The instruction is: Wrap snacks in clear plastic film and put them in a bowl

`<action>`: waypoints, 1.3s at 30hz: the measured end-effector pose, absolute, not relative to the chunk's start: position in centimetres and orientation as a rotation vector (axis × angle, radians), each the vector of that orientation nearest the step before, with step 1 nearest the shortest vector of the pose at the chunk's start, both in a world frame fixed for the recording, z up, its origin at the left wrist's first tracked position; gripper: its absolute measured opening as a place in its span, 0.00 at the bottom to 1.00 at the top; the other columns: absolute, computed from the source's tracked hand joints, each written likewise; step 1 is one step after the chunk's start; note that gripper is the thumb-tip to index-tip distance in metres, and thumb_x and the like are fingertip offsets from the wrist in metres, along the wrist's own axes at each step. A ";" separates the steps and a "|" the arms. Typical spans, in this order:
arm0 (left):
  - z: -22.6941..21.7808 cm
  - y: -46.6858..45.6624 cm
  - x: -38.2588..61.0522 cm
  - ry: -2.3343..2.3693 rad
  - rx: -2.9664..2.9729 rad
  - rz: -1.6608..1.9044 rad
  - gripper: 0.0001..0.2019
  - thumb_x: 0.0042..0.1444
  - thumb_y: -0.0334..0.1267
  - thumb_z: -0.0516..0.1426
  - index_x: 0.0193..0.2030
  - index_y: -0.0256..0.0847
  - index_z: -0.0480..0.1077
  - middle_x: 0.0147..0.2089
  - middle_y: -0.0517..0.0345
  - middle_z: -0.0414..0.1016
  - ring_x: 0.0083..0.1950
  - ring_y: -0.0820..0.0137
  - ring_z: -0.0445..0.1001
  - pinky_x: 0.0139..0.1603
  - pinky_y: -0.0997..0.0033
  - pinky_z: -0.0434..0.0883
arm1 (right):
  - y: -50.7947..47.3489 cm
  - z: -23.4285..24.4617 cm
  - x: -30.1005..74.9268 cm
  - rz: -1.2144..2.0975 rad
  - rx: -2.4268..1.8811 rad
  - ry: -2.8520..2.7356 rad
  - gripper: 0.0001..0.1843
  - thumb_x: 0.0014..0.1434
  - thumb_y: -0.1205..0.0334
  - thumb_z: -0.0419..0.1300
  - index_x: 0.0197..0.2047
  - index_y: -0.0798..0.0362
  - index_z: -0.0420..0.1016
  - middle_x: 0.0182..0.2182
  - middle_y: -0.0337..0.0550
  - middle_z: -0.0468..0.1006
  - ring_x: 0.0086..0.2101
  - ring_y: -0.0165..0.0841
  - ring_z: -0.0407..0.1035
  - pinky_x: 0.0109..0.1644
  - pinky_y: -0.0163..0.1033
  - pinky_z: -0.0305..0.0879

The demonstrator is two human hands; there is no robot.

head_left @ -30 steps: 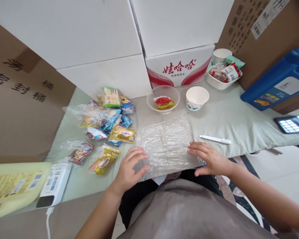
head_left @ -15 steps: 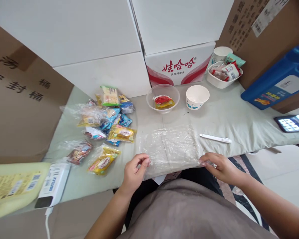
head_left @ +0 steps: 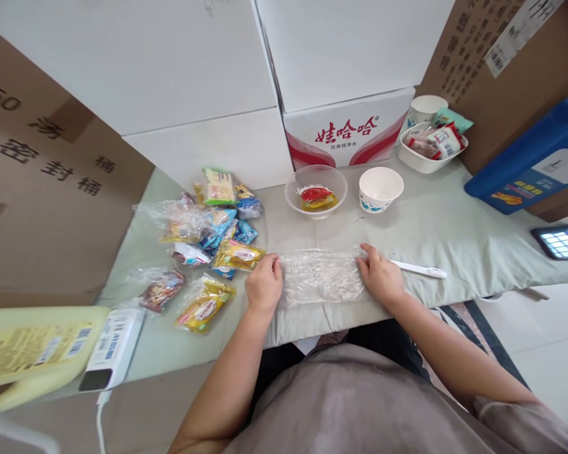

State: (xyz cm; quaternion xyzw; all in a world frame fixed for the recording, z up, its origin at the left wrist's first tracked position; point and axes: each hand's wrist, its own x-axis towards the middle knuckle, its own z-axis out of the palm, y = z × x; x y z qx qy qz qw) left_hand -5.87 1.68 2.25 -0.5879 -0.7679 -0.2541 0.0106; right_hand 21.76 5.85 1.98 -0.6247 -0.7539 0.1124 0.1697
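A transparent plastic bag (head_left: 322, 277) lies on the cloth in front of me, crinkled and doubled over into a narrow strip. At its left edge my left hand (head_left: 265, 282) is closed, thumb against curled fingers, gripping the film. My right hand (head_left: 381, 277) pinches the far right corner between thumb and forefinger; its other fingers are partly hidden. A white box cutter (head_left: 421, 269) lies just right of my right hand, its left end covered by that hand. Close by my left hand is a yellow snack packet (head_left: 239, 254).
Several snack packets (head_left: 203, 308) are heaped at left. Behind the bag stand a plastic bowl (head_left: 294, 200) with packets inside and a paper bowl (head_left: 381, 189). A white tub (head_left: 423, 162), blue bottle (head_left: 515, 170), phone (head_left: 561, 241), power strip (head_left: 116, 347) and boxes (head_left: 348, 135) surround the cloth.
Both hands have moved away from me, carrying the bag's near edge over toward the far edge, so the bag is now narrower. The view has shifted slightly.
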 end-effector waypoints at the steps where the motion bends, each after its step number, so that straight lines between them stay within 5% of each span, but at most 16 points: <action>1: 2.2 1.8 -5.9 -2.397 -1.829 -0.745 0.10 0.61 0.37 0.51 0.43 0.39 0.73 0.37 0.50 0.78 0.38 0.63 0.76 0.39 0.67 0.69 | 5.8 1.8 21.6 0.276 -1.808 -2.167 0.22 0.66 0.56 0.48 0.58 0.56 0.65 0.39 0.51 0.80 0.34 0.42 0.75 0.33 0.40 0.64; 7: 4.7 0.8 -4.4 -1.994 -1.857 -0.864 0.10 0.61 0.39 0.54 0.43 0.37 0.73 0.39 0.46 0.73 0.43 0.60 0.72 0.46 0.62 0.68 | 5.8 1.3 21.6 0.131 -1.761 -2.233 0.20 0.67 0.57 0.45 0.56 0.57 0.67 0.41 0.53 0.80 0.33 0.40 0.75 0.31 0.39 0.63; 12: 4.7 0.2 -1.8 -1.498 -2.640 -0.736 0.09 0.63 0.33 0.51 0.40 0.41 0.73 0.36 0.54 0.76 0.41 0.65 0.74 0.44 0.65 0.70 | 5.8 1.5 21.5 0.134 -1.745 -2.220 0.21 0.68 0.58 0.42 0.56 0.58 0.66 0.39 0.55 0.80 0.31 0.41 0.75 0.30 0.41 0.63; 14: 3.6 0.4 -1.5 -1.489 -2.747 -0.608 0.10 0.64 0.36 0.51 0.45 0.40 0.74 0.45 0.51 0.77 0.50 0.62 0.73 0.51 0.59 0.70 | 5.9 1.6 21.7 0.150 -1.773 -2.209 0.22 0.68 0.58 0.41 0.57 0.58 0.65 0.36 0.55 0.80 0.29 0.41 0.75 0.31 0.41 0.64; 17: 2.3 0.6 -1.6 -1.636 -2.714 -0.464 0.19 0.63 0.41 0.53 0.59 0.40 0.67 0.63 0.45 0.66 0.67 0.53 0.60 0.65 0.46 0.59 | 6.4 2.1 22.5 0.134 -1.806 -2.167 0.22 0.67 0.58 0.44 0.57 0.59 0.66 0.34 0.54 0.80 0.29 0.41 0.73 0.33 0.43 0.65; 22: 2.0 0.6 -1.8 -1.758 -2.699 -0.277 0.26 0.64 0.47 0.52 0.67 0.44 0.58 0.71 0.48 0.54 0.73 0.52 0.48 0.70 0.39 0.45 | 6.3 3.7 22.8 -0.015 -1.567 -2.168 0.18 0.66 0.59 0.48 0.52 0.59 0.72 0.44 0.57 0.76 0.45 0.46 0.69 0.49 0.49 0.64; 26: 2.2 0.6 -1.4 -1.775 -2.689 -0.256 0.26 0.64 0.47 0.52 0.68 0.46 0.57 0.72 0.49 0.53 0.73 0.53 0.47 0.70 0.40 0.45 | 4.9 3.3 20.6 0.056 -1.105 -2.563 0.26 0.66 0.49 0.50 0.61 0.55 0.66 0.60 0.53 0.67 0.61 0.47 0.54 0.64 0.56 0.49; 30: 1.8 0.1 -2.4 -1.887 -2.595 -0.262 0.30 0.61 0.50 0.55 0.69 0.48 0.55 0.72 0.49 0.51 0.73 0.50 0.47 0.69 0.39 0.46 | 4.2 1.4 19.9 0.121 -1.131 -2.746 0.42 0.61 0.36 0.50 0.69 0.53 0.54 0.68 0.51 0.54 0.67 0.51 0.41 0.67 0.63 0.39; 36: 1.3 -3.2 -6.8 -2.014 -2.406 -0.444 0.35 0.62 0.52 0.52 0.70 0.36 0.51 0.72 0.38 0.48 0.73 0.48 0.46 0.68 0.40 0.53 | 3.0 1.1 23.7 0.050 -1.267 -2.657 0.44 0.60 0.35 0.51 0.70 0.55 0.50 0.68 0.56 0.52 0.67 0.54 0.39 0.66 0.67 0.38; 39: 2.2 -5.2 -7.9 -1.869 -2.520 -0.565 0.29 0.61 0.47 0.55 0.66 0.38 0.58 0.69 0.40 0.58 0.72 0.49 0.51 0.67 0.43 0.57 | 1.9 1.6 25.9 0.113 -1.112 -2.668 0.44 0.59 0.36 0.54 0.69 0.56 0.53 0.67 0.58 0.55 0.67 0.52 0.40 0.66 0.66 0.44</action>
